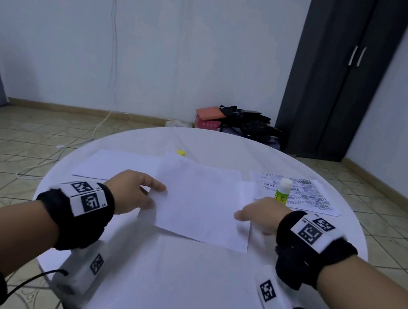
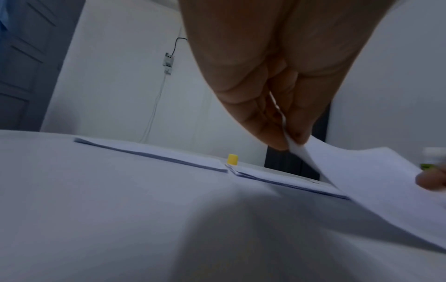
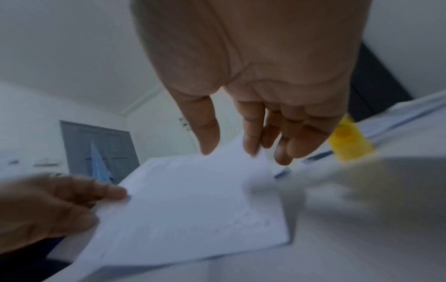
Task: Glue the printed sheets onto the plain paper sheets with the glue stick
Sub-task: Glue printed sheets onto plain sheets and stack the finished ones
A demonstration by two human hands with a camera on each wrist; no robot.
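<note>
Printed sheet [image 1: 199, 202], turned blank side up with faint type showing through: held just above the middle of the round white table [image 1: 174, 285], over the plain paper sheets [image 1: 116, 166] that lie flat toward the far left edge. Judged very light, thin and limp; it bows between the two holds in the left wrist view, so it should be carried by opposite side edges and lowered evenly to avoid creasing or a skewed bond. Left hand [image 1: 133, 193]: thumb and fingers pinching the sheet's left edge. Right hand [image 1: 260, 214]: fingers hanging nearly straight at the right edge, thumb set apart; whether they truly pinch the sheet cannot be told through the blur. Glue stick [image 1: 283, 191]: small upright plastic cylinder, white top, green-yellow label, standing uncapped at the right side of the table on the stack of printed pages [image 1: 304, 196], just beyond the right hand. Yellow cap [image 1: 180, 152]: small, smooth plastic, near the far edge behind the paper. Table surface: smooth, matt, white.
</note>
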